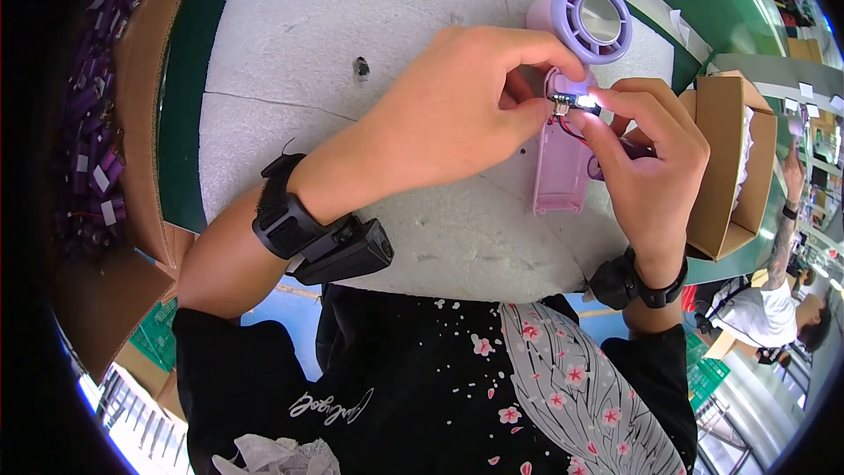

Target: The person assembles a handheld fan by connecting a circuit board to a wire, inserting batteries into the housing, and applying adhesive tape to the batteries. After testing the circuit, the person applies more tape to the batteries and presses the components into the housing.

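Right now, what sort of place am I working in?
Probably a small-electronics assembly workshop: there's a lilac fan beside a lit circuit board, a carton of what look like purple battery cells, and another person.

Bright, mostly even light; foam slab (290, 35) very pale. Lit spot on circuit board (567, 103) blown out to white, glare reaching the fingers of the right hand (659, 149). Shadows on slab soft, faint. Purple cells (97, 123) at far left dimmer. Strong fisheye bending toward rim, corners black. Centre fairly sharp; background person (763, 317) at right small, distorted, soft.
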`<state>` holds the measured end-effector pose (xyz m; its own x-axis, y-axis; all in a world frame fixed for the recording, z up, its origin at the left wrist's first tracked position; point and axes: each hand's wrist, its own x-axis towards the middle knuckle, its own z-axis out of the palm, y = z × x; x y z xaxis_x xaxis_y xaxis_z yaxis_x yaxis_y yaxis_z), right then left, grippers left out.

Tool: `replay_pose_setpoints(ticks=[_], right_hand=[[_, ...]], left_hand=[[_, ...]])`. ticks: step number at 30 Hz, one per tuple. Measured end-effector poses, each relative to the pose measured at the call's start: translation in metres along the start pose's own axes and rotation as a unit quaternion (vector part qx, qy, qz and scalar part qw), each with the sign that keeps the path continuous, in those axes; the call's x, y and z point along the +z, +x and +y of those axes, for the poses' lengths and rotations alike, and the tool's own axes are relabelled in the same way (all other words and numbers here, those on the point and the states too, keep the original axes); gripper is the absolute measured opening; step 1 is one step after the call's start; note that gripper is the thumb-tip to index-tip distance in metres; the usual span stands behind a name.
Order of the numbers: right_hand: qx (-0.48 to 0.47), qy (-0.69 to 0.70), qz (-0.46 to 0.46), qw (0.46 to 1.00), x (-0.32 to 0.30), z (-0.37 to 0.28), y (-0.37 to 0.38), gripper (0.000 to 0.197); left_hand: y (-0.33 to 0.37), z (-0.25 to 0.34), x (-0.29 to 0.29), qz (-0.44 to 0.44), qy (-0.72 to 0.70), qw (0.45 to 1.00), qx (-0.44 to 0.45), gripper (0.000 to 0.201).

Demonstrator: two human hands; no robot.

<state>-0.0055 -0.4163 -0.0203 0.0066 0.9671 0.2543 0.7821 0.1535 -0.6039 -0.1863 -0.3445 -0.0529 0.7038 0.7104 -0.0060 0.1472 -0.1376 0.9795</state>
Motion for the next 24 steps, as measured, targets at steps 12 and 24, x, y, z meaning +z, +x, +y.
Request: replay_pose_setpoints(ticks=[12, 24], right_hand=[[0.015, 0.01, -0.014, 1.0, 0.0, 0.001, 0.003, 0.018], [0.101, 0.172, -0.216, 0.956, -0.029, 0.018, 0.006, 0.033]], left_hand=[[0.002, -0.001, 0.007, 0.05, -0.018, 0.999, -0.002, 0.028], [0.002, -0.002, 0.005, 0.039, 0.113, 0.985, 0.128, 0.031]])
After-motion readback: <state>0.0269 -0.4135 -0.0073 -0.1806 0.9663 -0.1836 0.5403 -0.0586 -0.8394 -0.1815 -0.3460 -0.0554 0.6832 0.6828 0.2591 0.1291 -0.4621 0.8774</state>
